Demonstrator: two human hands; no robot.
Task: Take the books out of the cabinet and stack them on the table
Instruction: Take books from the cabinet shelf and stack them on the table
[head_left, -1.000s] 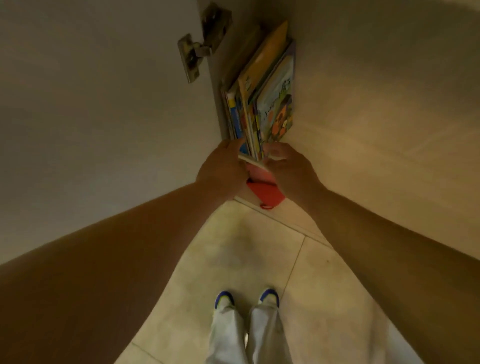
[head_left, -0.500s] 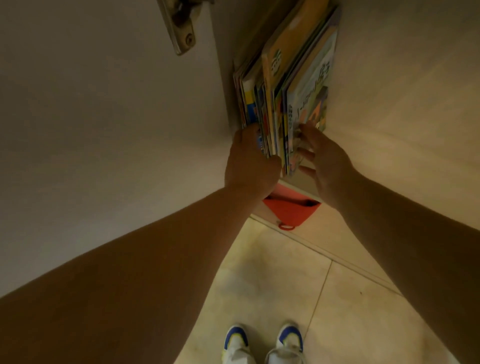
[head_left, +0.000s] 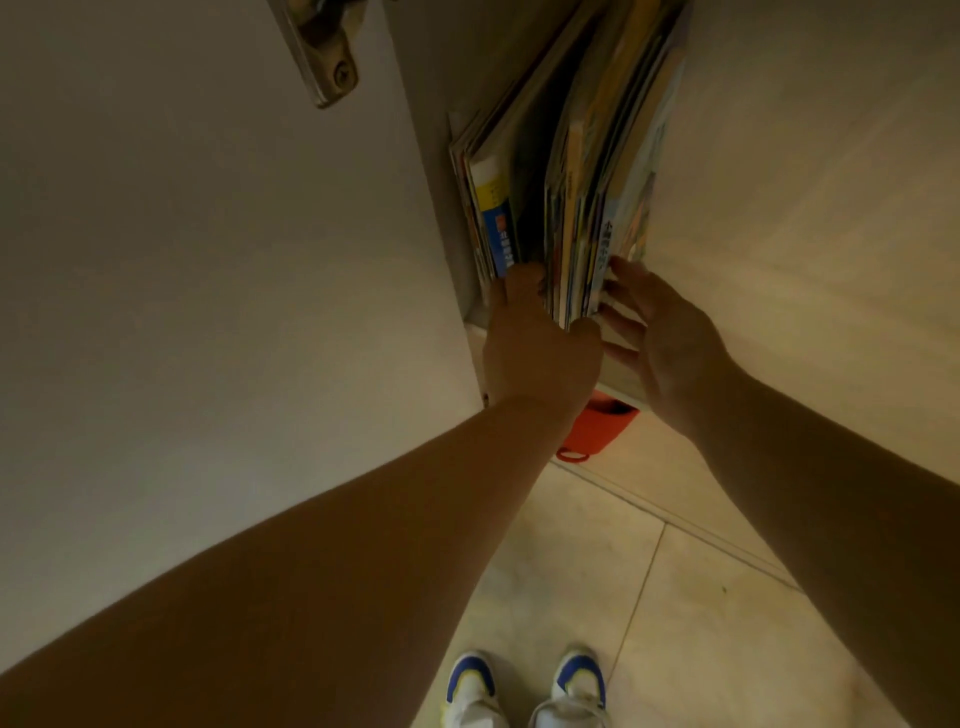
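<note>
In the upper middle of the frame, the books (head_left: 597, 171) were stood upright in the cabinet (head_left: 779, 156), split by a dark gap into a left group and a larger right bundle. The left hand (head_left: 540, 348) was pushed into that gap, its fingers hidden behind the bundle and its thumb curled round the near edge, seemingly to separate a manageable batch. The right hand (head_left: 660, 332) was laid against the bundle's outer cover with fingers (head_left: 623, 270) straight and spread, probably to keep thin books from sliding. Below, an orange container (head_left: 597, 426) was partly hidden. No table was visible.
</note>
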